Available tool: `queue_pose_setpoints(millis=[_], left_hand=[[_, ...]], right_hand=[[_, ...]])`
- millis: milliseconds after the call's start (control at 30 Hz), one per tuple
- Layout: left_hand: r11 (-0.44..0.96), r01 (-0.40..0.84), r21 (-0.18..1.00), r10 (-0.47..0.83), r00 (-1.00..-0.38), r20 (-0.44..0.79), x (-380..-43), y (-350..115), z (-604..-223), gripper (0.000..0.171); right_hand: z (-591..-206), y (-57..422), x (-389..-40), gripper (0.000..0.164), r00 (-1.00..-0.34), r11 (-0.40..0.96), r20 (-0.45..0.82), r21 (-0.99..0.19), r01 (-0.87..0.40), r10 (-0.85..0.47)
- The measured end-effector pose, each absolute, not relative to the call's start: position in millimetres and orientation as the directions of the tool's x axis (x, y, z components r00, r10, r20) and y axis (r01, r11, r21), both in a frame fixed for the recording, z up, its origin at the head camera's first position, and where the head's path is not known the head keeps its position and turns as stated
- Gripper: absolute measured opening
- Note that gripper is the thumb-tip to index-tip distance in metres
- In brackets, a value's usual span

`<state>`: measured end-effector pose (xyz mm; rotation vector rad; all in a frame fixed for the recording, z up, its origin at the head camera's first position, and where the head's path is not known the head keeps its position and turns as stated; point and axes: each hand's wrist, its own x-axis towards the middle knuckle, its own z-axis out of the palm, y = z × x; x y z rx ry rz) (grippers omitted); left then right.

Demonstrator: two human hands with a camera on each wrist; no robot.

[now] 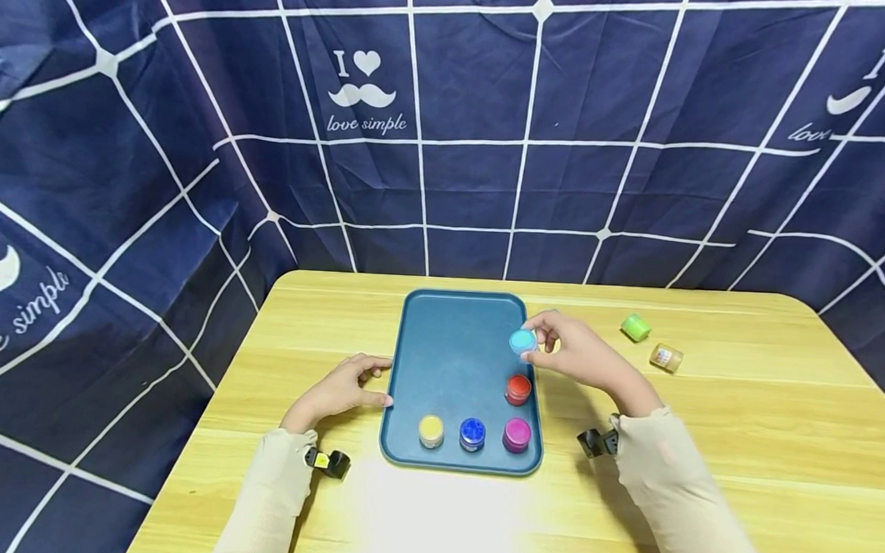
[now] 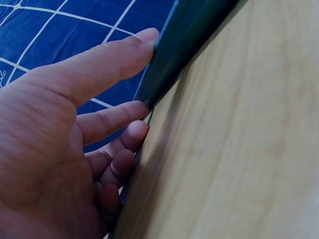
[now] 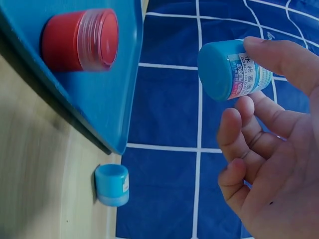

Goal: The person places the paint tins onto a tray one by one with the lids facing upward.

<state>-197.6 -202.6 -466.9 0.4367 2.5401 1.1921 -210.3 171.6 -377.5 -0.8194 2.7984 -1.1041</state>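
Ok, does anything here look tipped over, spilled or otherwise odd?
Two things: the bright green cylindrical jar and amber cylindrical jar lie on their sides on the light wooden table, right of the dark blue rectangular tray, whereas its pale yellow jar, deep blue jar, magenta jar and red jar stand upright. No spill shows.

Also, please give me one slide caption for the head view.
Left hand touches a blue tray holding four jars; right hand pinches a light-blue jar.

Head view: 7 jars (image 1: 517, 389), 1 tray (image 1: 450, 344), 1 table (image 1: 335, 321), 2 sleeves (image 1: 264, 493), 2 wrist cameras (image 1: 338, 464).
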Motion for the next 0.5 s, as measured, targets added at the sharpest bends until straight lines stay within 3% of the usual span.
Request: queue_pose_setpoints(millis=[500], left_hand=[[0.604,0.150,0.783,0.398,-0.908,-0.133,-197.9,-202.8,-467.7,0.065]], right_hand=[[-380.3,151.4,-204.4,0.030,-0.843,0.625,0.038,-0.653,-0.427,-0.536]])
